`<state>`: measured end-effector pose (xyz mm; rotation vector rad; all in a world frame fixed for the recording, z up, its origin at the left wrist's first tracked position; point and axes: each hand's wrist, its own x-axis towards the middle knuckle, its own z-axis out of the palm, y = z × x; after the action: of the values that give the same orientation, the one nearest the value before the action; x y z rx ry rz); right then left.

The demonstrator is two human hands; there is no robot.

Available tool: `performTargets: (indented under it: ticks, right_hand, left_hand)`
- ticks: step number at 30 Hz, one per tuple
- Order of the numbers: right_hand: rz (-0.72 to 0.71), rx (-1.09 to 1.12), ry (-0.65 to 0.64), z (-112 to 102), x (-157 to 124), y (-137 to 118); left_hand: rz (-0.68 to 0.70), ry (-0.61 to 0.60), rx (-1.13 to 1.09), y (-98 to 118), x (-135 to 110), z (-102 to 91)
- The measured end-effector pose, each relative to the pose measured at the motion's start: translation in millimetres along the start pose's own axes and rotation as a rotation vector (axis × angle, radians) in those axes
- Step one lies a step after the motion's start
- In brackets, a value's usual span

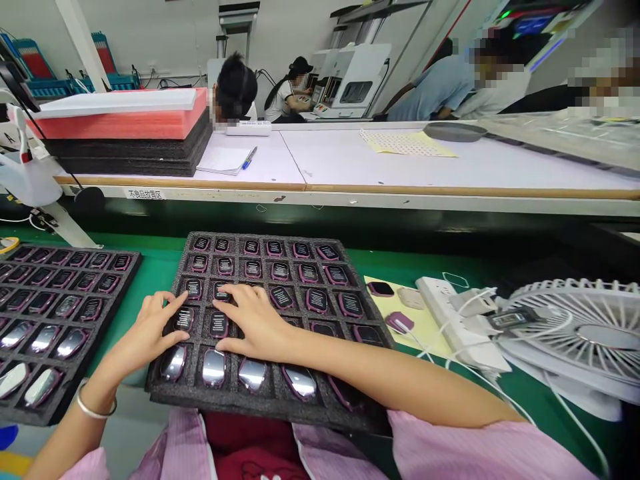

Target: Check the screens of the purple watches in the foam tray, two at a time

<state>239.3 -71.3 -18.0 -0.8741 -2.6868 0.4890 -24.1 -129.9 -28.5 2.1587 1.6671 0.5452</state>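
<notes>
My left hand (147, 328) is at the left side of a black foam tray (255, 415), its thumb and index finger apart around a small dark rounded-square watch face (183, 319) in its slot. Over the neighbouring column, my right hand (257, 323) has its thumb and fingers spread around another watch face (219, 325), also seated. Neither piece appears lifted. The faces have purple rims; many show white printed lines, while those in the front row, such as one glossy face (214, 368), reflect light. My right forearm hides part of the tray's right side.
Another filled foam tray (113, 320) lies left. At right are a yellow sheet (430, 337) with loose pieces, a white power strip (443, 300) with cables, and a fan (583, 333). Behind, a raised shelf (340, 167) carries stacked foam (145, 150); several people work beyond it.
</notes>
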Motion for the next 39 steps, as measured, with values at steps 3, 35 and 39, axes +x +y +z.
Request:
performTargets:
  ticks: [3, 35, 39]
  right_hand:
    - [0.034, -0.080, 0.096, -29.7, -23.2, 15.2]
    - [0.299, 1.658, 0.334, -78.2, -19.5, 65.1]
    - [0.231, 1.683, 0.337, -71.0, -7.9, 61.6]
  left_hand:
    - [0.071, 0.041, 0.027, 31.2, 15.8, -2.2]
    - [-0.225, 0.108, -1.243, 137.9, 141.2, 0.2]
    - [-0.177, 0.161, -1.066, 131.9, 138.7, 10.1]
